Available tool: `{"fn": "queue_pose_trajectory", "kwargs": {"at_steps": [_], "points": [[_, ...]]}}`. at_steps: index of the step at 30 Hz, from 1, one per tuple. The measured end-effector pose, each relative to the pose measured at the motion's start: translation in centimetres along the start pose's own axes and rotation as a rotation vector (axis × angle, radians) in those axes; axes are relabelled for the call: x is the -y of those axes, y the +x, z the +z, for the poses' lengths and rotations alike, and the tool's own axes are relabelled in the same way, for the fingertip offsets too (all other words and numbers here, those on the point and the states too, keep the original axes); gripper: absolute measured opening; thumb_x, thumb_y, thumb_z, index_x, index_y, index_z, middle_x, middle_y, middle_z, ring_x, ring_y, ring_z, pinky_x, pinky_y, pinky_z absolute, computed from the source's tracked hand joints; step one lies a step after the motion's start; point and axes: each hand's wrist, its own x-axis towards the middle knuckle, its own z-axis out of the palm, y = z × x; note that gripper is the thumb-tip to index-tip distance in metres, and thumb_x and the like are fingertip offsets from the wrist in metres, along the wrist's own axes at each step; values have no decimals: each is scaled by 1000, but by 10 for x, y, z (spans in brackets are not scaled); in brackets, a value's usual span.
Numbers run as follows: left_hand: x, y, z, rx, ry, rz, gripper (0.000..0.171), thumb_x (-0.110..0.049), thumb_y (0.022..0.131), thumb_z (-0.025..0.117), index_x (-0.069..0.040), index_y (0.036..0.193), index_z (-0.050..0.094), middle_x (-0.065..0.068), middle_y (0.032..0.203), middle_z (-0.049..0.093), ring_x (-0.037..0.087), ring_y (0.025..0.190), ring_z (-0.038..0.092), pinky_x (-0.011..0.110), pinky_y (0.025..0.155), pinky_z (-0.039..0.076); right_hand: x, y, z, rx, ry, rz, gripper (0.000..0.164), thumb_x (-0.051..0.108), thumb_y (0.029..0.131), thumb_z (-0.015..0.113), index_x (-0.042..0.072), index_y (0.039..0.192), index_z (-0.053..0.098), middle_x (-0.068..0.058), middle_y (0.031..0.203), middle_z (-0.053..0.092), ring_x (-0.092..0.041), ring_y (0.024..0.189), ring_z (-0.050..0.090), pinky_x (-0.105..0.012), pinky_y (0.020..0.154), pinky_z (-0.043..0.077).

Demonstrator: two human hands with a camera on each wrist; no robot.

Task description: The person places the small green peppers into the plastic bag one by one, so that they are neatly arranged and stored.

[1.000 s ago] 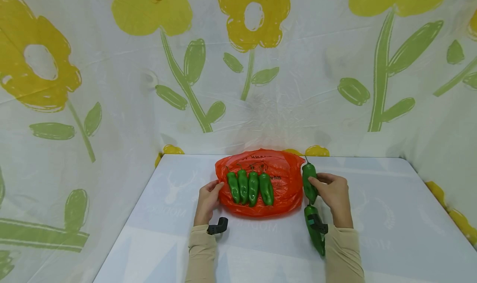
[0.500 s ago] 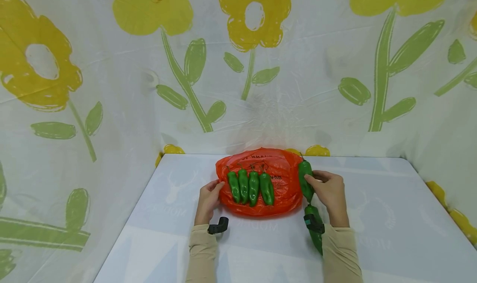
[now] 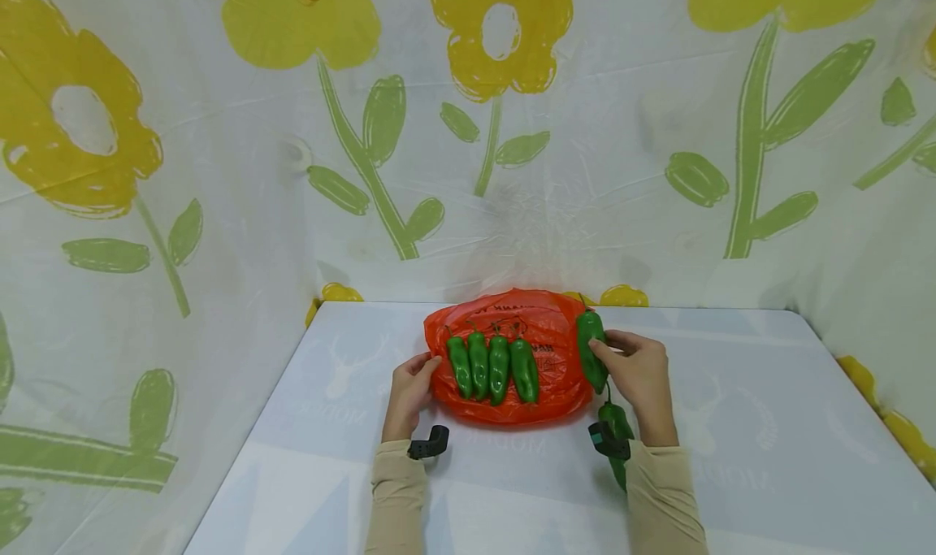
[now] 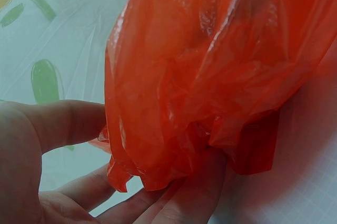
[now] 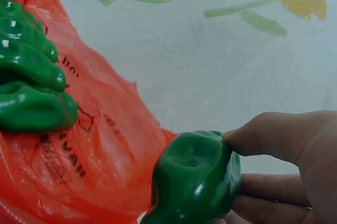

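A red plastic bag (image 3: 563,360) with dark printing lies spread near the table's far edge, several green peppers (image 3: 499,370) in a row on top. My left hand (image 3: 409,388) holds the bag's left edge; in the left wrist view, the thumb is at the gathered red film (image 4: 163,129) and the fingers lie beneath it. Between thumb and fingers, my right hand (image 3: 643,376) pinches another green pepper (image 3: 591,348), stem pointing away, over the bag's right edge. The right wrist view shows this glossy, dented pepper (image 5: 192,169) up close, apart from the row.
One more green pepper (image 3: 617,421) lies on the white table (image 3: 768,392) nearer me, partly hidden by the right wrist's black camera mount (image 3: 609,441). A flower-print curtain (image 3: 585,173) stands behind the table and at both sides.
My right hand has moved left with its pepper, from beside the bag to over the bag's right edge. The left hand and the row of peppers have stayed put.
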Motion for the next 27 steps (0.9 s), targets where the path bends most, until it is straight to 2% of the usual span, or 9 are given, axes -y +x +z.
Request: {"fn": "queue_pose_trajectory", "kwargs": {"at_steps": [12, 18, 27], "points": [[0, 1, 0, 2, 3, -1, 53, -34, 102, 60, -3, 144, 58, 20, 140, 62, 22, 105, 59, 22, 74, 54, 8, -7, 8, 21, 1, -109, 48, 30, 97, 71, -2, 133, 68, -25, 127, 71, -37, 111, 71, -41, 88, 63], [0, 1, 0, 5, -3, 4, 53, -34, 102, 60, -2, 144, 58, 21, 140, 62, 22, 105, 60, 23, 76, 55, 13, -11, 13, 57, -19, -102, 50, 29, 97, 71, -1, 136, 65, -26, 132, 68, -40, 117, 68, -47, 94, 61], [0, 1, 0, 5, -3, -2, 53, -34, 102, 60, -3, 145, 57, 21, 141, 61, 23, 108, 61, 25, 79, 57, 11, -10, 21, 71, -27, -116, 48, 27, 97, 72, -3, 134, 66, -26, 134, 68, -40, 117, 69, -48, 94, 60]]}}
